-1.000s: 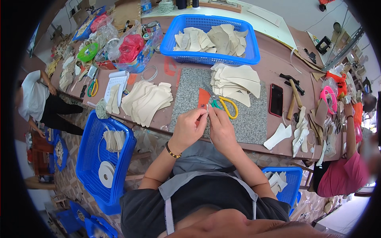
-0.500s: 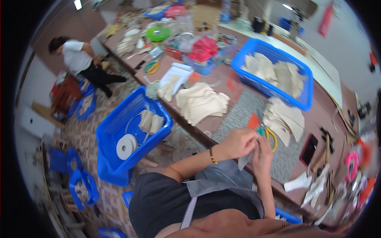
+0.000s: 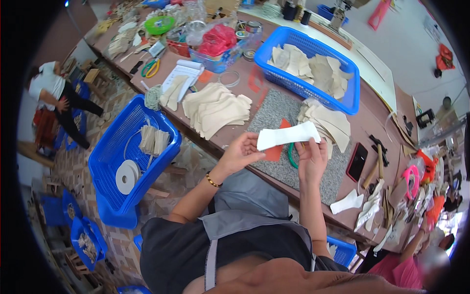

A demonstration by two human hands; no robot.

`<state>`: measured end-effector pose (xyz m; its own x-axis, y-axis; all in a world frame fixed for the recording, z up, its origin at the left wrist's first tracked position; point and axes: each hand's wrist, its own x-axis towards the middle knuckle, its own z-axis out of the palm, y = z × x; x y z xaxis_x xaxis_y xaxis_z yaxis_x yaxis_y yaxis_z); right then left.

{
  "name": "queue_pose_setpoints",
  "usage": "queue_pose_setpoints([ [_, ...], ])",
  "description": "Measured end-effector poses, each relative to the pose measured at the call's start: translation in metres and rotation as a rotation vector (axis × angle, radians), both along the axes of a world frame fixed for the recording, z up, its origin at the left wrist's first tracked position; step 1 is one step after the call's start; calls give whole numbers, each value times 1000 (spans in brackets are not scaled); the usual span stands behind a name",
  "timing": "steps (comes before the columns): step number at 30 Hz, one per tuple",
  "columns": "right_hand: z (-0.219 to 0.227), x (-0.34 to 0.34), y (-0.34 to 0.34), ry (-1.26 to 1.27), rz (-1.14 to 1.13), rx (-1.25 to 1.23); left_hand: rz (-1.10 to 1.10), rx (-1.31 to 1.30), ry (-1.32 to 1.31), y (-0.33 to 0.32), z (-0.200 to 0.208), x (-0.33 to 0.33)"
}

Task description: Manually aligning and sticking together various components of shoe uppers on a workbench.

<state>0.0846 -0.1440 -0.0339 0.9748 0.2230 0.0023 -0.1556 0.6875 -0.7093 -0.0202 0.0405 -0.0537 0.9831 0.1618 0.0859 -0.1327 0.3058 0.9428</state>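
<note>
A white cut piece of sheet material (image 3: 288, 135), narrower in the middle and flared at its ends, is stretched between my hands above the table edge. My left hand (image 3: 243, 153) pinches its left end, and the fingers of my right hand (image 3: 312, 158) grip its right end from below. Under it, a pair of scissors (image 3: 293, 157) with a green handle lies partly hidden on the grey speckled board (image 3: 320, 182). An orange scrap (image 3: 272, 153) lies there too, next to my left hand. Beyond my right hand are stacked cream cut pieces (image 3: 327, 120).
A blue basket (image 3: 356, 93) of cream pieces stands at the back. Another stack of cut pieces (image 3: 215, 110) lies to the left, near a notepad (image 3: 183, 73). A phone (image 3: 357, 161) and a hammer (image 3: 377, 166) lie right. A blue crate (image 3: 105, 166) stands at left; people are at both sides.
My hands have moved apart from a close grip and now hold the white piece spread flat between them. The view has shifted right, bringing a person in pink into sight.
</note>
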Motion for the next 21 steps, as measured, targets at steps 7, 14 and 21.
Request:
queue_pose_setpoints([
  [7,-13,-17,4,71,-11,-84,130,-124,22,-6,-2,-6],
  [14,-5,-43,5,-710,-52,-803,578,758,-334,-16,34,-12],
  [21,37,-65,30,-753,55,-813,617,1006,-629,-20,36,3],
])
